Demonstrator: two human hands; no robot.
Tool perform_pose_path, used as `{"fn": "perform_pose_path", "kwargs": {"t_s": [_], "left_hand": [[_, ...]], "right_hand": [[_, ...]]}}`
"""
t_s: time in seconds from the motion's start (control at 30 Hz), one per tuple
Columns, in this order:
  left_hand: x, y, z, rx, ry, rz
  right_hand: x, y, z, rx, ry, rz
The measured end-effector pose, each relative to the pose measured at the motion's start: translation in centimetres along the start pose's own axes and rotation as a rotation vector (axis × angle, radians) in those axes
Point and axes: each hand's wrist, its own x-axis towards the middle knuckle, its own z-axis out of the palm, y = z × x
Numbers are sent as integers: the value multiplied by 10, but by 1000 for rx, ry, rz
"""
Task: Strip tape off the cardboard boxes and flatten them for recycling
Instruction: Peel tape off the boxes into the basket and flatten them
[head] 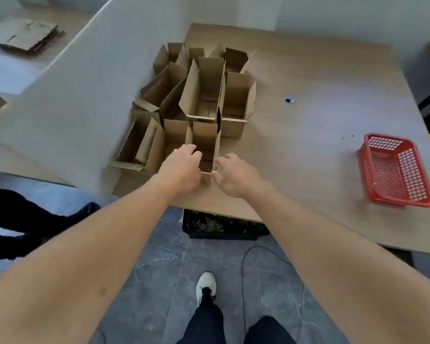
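Roughly eight open cardboard boxes [204, 95], one red basket [396, 170], one stack of flattened cardboard [25, 36], two hands [181, 167].

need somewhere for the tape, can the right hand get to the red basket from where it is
Probably yes. The right hand is at the nearest box, and only bare table lies between it and the red basket, which sits on that same side. Whether the arm stretches that far can't be told.

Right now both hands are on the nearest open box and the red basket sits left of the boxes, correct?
Not quite. The head view shows the red basket right of the boxes, not left. The left hand and right hand are on the nearest open box.
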Motion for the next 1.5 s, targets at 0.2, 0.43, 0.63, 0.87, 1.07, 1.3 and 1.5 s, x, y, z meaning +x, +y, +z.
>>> {"fn": "perform_pose_path", "kwargs": {"t_s": [0.2,0.43,0.63,0.87,1.07,1.3,1.5], "left_hand": [[43,-33,36,0,-17,35],[58,-33,55,46,28,120],[72,5,59,84,-38,200],[97,97,69,91,-130,274],[123,192,88,103,-204,267],[150,252,110,42,-258,227],[162,250,119,-105,-278,231]], "right_hand": [[52,-5,39,172,5,161],[68,8,55,428,208,275],[38,51,38,403,293,344],[-5,132,11,432,313,420],[-31,230,-15,418,329,473],[-43,308,-20,-289,266,201],[-22,318,-2,-464,30,103]]}}
